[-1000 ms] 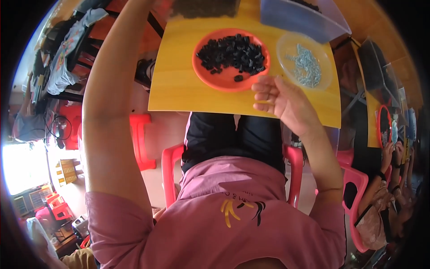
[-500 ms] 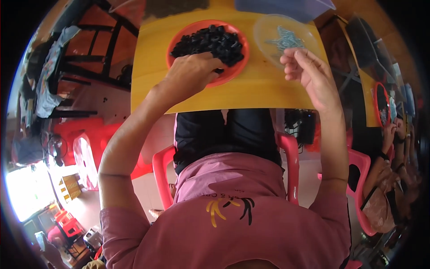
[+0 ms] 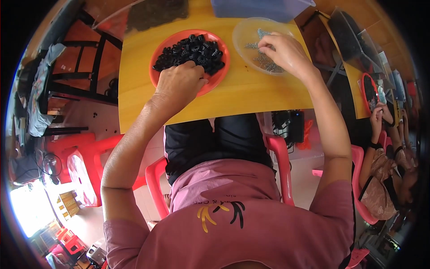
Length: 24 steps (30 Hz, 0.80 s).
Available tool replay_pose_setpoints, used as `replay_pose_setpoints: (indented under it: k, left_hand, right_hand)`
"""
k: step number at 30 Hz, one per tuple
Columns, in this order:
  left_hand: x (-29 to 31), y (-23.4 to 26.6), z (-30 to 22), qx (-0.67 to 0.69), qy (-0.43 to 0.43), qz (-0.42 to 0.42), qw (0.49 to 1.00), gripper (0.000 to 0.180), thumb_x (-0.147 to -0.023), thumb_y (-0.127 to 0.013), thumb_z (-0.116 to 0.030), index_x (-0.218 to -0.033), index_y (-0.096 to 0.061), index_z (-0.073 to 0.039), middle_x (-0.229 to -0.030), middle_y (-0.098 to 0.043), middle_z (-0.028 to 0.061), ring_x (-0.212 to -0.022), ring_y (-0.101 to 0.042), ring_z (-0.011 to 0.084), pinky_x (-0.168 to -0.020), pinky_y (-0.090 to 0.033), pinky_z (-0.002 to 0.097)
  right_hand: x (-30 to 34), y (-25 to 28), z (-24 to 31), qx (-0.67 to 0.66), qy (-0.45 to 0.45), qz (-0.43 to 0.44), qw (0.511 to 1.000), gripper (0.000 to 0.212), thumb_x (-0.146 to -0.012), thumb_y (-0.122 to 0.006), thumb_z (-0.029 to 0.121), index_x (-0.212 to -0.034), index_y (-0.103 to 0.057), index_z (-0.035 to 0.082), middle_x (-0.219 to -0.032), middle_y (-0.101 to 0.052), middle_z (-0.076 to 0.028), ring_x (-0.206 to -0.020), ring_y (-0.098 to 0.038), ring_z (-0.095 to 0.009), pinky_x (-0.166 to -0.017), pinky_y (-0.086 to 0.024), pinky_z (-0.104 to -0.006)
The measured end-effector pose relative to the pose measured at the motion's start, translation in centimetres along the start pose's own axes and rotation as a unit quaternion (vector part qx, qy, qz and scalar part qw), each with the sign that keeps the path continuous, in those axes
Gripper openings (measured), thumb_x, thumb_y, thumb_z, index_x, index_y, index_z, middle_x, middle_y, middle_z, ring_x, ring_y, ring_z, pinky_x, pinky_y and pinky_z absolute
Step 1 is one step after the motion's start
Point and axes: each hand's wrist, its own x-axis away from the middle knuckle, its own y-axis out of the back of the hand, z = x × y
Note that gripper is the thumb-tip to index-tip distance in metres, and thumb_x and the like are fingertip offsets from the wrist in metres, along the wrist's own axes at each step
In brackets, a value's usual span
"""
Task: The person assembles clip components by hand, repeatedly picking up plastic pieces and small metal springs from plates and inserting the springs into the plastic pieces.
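Note:
A red-orange bowl [image 3: 222,85] on the yellow table holds a heap of small black plastic clip pieces [image 3: 195,48], some with comb-like teeth. My left hand [image 3: 179,81] rests over the bowl's near side, its fingers curled down against the heap; what they hold, if anything, is hidden. To the right, a clear shallow bowl [image 3: 241,41] holds a scatter of small silvery metal parts [image 3: 268,62] that look like springs. My right hand [image 3: 286,53] reaches over this bowl with fingertips pinched together, and whatever is between them is too small to make out.
A blue-violet bin [image 3: 262,10] stands at the table's [image 3: 215,105] far edge, beside a clear container of dark pieces [image 3: 156,13]. Black metal frames [image 3: 78,67] and a red chair stand at left. Another person's hands [image 3: 380,112] work near a red-rimmed bowl [image 3: 370,93] at right.
My right hand has moved from the clear bowl's near right edge to over the silvery parts, which now lie more spread out. My left hand stays at the black pieces, fingers more curled. The view has shifted.

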Motion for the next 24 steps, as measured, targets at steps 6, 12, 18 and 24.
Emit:
replay_pose_setpoints:
  k: [6, 12, 18, 24]
  left_hand:
    - [0.0, 0.3, 0.3, 0.029, 0.000, 0.011, 1.000, 0.019, -0.085, -0.063, -0.024, -0.091, -0.069, -0.008, -0.088, -0.062, 0.0103, -0.083, -0.064, 0.0319, -0.073, -0.050, 0.0432]
    - [0.4, 0.3, 1.2, 0.110, -0.005, -0.015, 0.994, 0.018, -0.085, -0.066, -0.020, -0.091, -0.070, -0.004, -0.087, -0.061, 0.0104, -0.077, -0.063, 0.0278, -0.070, -0.049, 0.0388]
    - [0.8, 0.7, 2.1, 0.341, 0.086, 0.000, 0.936, 0.018, -0.090, -0.066, -0.019, -0.094, -0.067, -0.001, -0.080, -0.060, 0.0022, -0.068, -0.057, 0.0106, -0.061, -0.046, 0.0258]
    - [1.5, 2.0, 1.9, 0.559, 0.184, 0.054, 0.807, 0.019, -0.094, -0.064, -0.022, -0.100, -0.066, -0.004, -0.078, -0.059, -0.0004, -0.065, -0.053, 0.0060, -0.057, -0.040, 0.0199]
  right_hand:
    - [-1.5, -1.5, -0.4, 0.090, 0.037, 0.009, 0.995, 0.010, -0.086, -0.065, 0.014, -0.092, -0.068, 0.006, -0.091, -0.063, -0.011, -0.086, -0.063, -0.032, -0.074, -0.049, -0.0403]
    - [-2.4, -2.4, -0.1, 0.112, 0.020, 0.021, 0.993, 0.010, -0.086, -0.065, 0.015, -0.089, -0.066, 0.005, -0.093, -0.063, -0.011, -0.086, -0.063, -0.032, -0.075, -0.049, -0.0404]
    - [-2.9, -2.4, -0.5, 0.037, 0.006, 0.002, 0.999, 0.013, -0.086, -0.068, 0.016, -0.092, -0.067, 0.005, -0.094, -0.063, -0.011, -0.086, -0.062, -0.031, -0.075, -0.049, -0.0392]
    - [-3.2, -2.8, 0.3, 0.069, 0.060, 0.029, 0.995, 0.012, -0.086, -0.068, 0.015, -0.095, -0.067, 0.009, -0.093, -0.062, -0.010, -0.087, -0.062, -0.031, -0.074, -0.049, -0.0398]
